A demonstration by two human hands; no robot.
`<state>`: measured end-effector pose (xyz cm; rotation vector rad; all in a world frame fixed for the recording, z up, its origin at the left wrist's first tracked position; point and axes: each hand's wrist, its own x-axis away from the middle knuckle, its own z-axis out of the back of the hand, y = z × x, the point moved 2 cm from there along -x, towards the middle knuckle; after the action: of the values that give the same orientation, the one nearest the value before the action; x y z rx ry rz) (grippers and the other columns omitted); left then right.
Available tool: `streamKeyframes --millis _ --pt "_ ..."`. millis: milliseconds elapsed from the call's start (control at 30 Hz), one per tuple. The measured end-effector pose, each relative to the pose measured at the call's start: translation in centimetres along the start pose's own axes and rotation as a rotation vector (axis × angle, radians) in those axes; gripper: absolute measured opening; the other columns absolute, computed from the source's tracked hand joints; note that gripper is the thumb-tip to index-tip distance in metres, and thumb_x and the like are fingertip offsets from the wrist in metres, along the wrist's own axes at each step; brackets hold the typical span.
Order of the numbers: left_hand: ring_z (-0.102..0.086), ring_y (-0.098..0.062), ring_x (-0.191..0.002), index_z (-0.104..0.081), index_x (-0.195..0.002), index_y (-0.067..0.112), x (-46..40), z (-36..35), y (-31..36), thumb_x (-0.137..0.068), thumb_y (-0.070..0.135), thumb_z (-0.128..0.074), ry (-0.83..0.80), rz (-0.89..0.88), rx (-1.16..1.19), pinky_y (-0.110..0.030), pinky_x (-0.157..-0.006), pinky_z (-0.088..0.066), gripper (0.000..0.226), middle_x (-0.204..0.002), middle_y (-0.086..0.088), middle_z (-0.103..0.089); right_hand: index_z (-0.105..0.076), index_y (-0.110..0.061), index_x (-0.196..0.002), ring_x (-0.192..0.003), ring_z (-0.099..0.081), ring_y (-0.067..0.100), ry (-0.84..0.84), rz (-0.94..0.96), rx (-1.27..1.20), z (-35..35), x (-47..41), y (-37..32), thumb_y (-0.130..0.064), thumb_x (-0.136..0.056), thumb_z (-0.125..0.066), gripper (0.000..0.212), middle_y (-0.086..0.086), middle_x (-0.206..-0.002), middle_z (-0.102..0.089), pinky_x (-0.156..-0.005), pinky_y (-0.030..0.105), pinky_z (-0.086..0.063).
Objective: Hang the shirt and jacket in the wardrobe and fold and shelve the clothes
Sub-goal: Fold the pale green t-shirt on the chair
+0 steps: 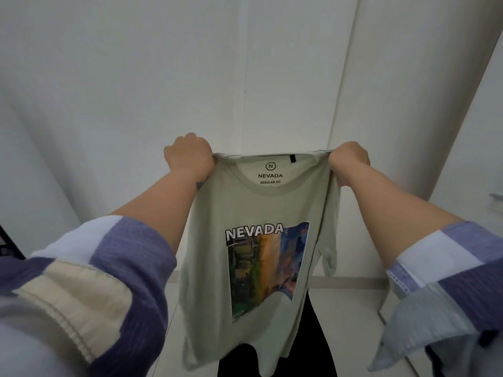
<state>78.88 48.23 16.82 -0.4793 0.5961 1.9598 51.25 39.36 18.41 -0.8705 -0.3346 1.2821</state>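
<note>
Far left edge, mid-height: small dark slatted object (6, 246), mostly cut off, can't tell what it is.

Lower left: left sleeve (89, 268), purple, white and cream blocks, pushed up the forearm, bare forearm running up toward centre.

Left hand (190, 156), centre-left of frame, fist closed tight on the T-shirt's left shoulder, fabric bunched inside the fingers. Knuckles face the camera.

T-shirt (253, 257), centre of frame, pale grey-green, held up by both shoulders and hanging down, front toward the camera. Neck label reads "NEVADA REGULAR FIT". Chest print (266, 268) says "NEVADA" over a colourful picture, partly folded at its lower right. Shirt body hangs with creases; one short sleeve droops at the right side. Hem reaches the bottom centre of the frame, over dark trouser legs (313, 344).

Right hand (349, 163), centre-right, fingers curled round the other shoulder seam, cloth pulled taut between the two hands.

Lower right: right sleeve (446, 270), same purple/white pattern, loose cuff hanging open.

Background: white wardrobe panels (163, 63) fill the upper frame, vertical seam in the centre. A door edge (462, 99) runs diagonally at upper right. Small handle-like fitting (496, 198) at far right edge, mid-height.
</note>
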Motion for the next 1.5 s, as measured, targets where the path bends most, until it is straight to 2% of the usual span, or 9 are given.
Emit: streamKeyframes --millis 133,467,600,733,867,967,1133,1400,1500 --pt "-0.059 -0.034 -0.089 -0.068 -0.094 0.007 0.3 -0.4 -0.1 -0.089 0.019 -0.048 -0.011 0.142 0.130 -0.031 -0.065 -0.038 0.024 -0.101 -0.014 -0.064 -0.061 -0.001 -0.099 -0.104 -0.061 0.035 0.021 0.028 -0.068 0.1 0.1 -1.5 0.000 -0.086 -0.049 0.017 0.018 -0.118 -0.061 -0.085 0.034 -0.050" --pt "-0.063 -0.037 -0.105 -0.061 -0.113 -0.001 -0.3 -0.7 0.6 -0.095 0.027 -0.041 -0.130 0.428 0.984 -0.041 -0.083 -0.055 0.039 -0.116 -0.021 -0.064 -0.060 -0.002 -0.113 -0.107 -0.061 0.036 0.064 0.041 -0.063 1.2 0.5 -3.0 -0.003 -0.090 -0.042 0.029 0.019 -0.120 -0.060 -0.088 0.038 -0.050" --pt "-0.055 -0.028 -0.079 -0.051 -0.070 0.018 -0.8 0.0 1.4 -0.089 0.026 -0.043 -0.053 0.355 1.227 -0.037 -0.064 -0.040 0.023 -0.080 -0.011 -0.058 -0.058 -0.002 -0.118 -0.112 -0.057 0.036 0.056 -0.027 -0.170 1.1 0.3 -2.7 -0.001 -0.090 -0.046 0.031 0.017 -0.125 -0.058 -0.091 0.039 -0.051" --pt "-0.051 -0.022 -0.067 -0.060 -0.070 0.018 -0.4 0.8 1.7 -0.082 0.021 -0.052 -0.198 0.309 1.634 -0.032 -0.064 -0.040 0.015 -0.072 -0.002 -0.057 -0.055 -0.009 -0.124 -0.110 -0.054 0.025 -0.045 -0.230 -0.516 1.0 0.6 -2.1 -0.015 -0.096 -0.042 0.032 0.004 -0.125 -0.056 -0.089 0.033 -0.044" --pt "-0.057 -0.021 -0.068 -0.063 -0.069 0.020 -0.3 1.3 2.0 -0.086 0.022 -0.047 -0.342 0.253 1.674 -0.031 -0.071 -0.045 0.024 -0.074 -0.001 -0.064 -0.053 -0.018 -0.097 -0.089 -0.051 0.020 -0.111 -0.293 -0.757 0.2 0.9 -1.4 -0.029 -0.093 -0.032 0.024 0.002 -0.099 -0.053 -0.100 0.042 -0.040" --pt "-0.060 -0.019 -0.067 -0.063 -0.073 0.018 0.1 1.0 2.2 -0.093 0.022 -0.041 -0.447 0.219 1.688 -0.029 -0.069 -0.047 0.031 -0.069 0.000 -0.067 -0.042 -0.026 -0.080 -0.063 -0.040 0.013 -0.219 -0.183 -0.871 -1.0 1.1 -1.8 -0.017 -0.090 -0.029 0.019 -0.003 -0.079 -0.043 -0.069 0.025 -0.044" --pt "-0.066 -0.017 -0.071 -0.067 -0.084 0.015 0.0 -1.0 1.6 -0.099 0.030 -0.036 -0.574 0.259 1.636 -0.028 -0.070 -0.051 0.038 -0.069 0.001 -0.073 -0.050 -0.024 -0.083 -0.078 -0.051 0.022 -0.528 -0.181 -1.254 -3.4 0.7 -1.7 -0.015 -0.088 -0.032 0.021 0.003 -0.087 -0.054 -0.079 0.036 -0.045" --pt "-0.063 -0.017 -0.052 -0.063 -0.081 0.013 0.6 -5.0 1.9 -0.092 0.028 -0.043 -0.827 0.289 1.549 -0.023 -0.059 -0.048 0.028 -0.066 -0.001 -0.067 -0.067 -0.013 -0.080 -0.068 -0.070 0.022 -0.668 -0.207 -0.804 -5.5 -1.1 0.7 -0.014 -0.093 -0.034 0.035 0.007 -0.085 -0.071 -0.059 0.031 -0.059" --pt "-0.066 -0.016 -0.055 -0.065 -0.086 0.010 0.6 -7.7 2.8 -0.089 0.016 -0.049 -0.903 0.299 1.453 -0.020 -0.057 -0.052 0.017 -0.069 -0.002 -0.070 -0.066 -0.014 -0.081 -0.076 -0.069 0.024 -0.614 -0.252 -0.749 -7.2 -2.8 2.4 -0.012 -0.090 -0.035 0.033 0.007 -0.094 -0.072 -0.071 0.034 -0.060"
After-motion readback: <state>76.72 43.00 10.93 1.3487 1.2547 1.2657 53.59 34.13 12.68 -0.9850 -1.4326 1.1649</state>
